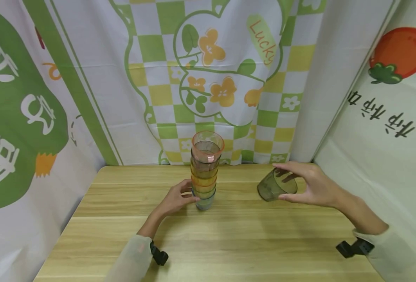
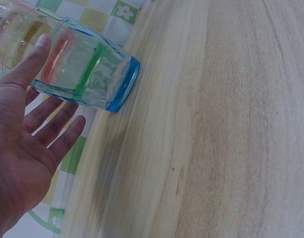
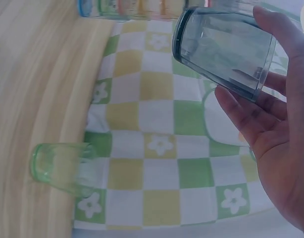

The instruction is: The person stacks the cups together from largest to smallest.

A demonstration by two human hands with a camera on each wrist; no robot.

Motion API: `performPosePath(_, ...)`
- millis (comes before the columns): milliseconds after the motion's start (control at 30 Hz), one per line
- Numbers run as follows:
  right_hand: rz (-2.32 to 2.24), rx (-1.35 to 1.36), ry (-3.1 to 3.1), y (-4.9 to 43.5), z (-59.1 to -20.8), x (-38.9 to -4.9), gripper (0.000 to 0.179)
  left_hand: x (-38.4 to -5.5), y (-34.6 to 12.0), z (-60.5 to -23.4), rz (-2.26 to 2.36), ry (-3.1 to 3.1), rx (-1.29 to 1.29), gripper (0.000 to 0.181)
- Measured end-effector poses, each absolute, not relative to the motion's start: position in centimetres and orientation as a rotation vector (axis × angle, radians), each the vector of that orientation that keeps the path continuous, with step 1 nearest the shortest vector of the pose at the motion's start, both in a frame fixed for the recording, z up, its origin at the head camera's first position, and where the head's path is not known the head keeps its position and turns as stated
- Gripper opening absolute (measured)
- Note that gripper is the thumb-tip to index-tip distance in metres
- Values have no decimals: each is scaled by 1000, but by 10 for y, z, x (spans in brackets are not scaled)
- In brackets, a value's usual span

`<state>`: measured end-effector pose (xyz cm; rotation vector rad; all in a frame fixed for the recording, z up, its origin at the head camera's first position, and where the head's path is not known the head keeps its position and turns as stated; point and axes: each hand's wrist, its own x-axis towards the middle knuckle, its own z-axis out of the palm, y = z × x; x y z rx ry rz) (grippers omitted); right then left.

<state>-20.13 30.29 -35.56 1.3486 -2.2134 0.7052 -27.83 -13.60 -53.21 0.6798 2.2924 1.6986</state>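
Note:
Tinted clear cups, nested in a tall upright stack, run from a blue cup at the bottom to a pinkish one on top. My left hand is at the lower part of this stack. Its thumb lies across the near side and a forefinger reaches behind, while the other fingers stick out loosely below. To the right, a smoky grey cup is held at its rim between the thumb and fingers of my right hand. That cup leans, its base pointing down and left.
A pale green cup stands on the wooden table near its back edge. Behind the table hangs a checked curtain. Printed cloths close off both sides, and each wrist carries a small black camera.

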Motion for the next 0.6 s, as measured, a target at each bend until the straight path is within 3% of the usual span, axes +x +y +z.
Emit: performPosePath(600,714,1227,-2135,277,-320,-214,80,-279,-136,-533,1692,2307,677,70)
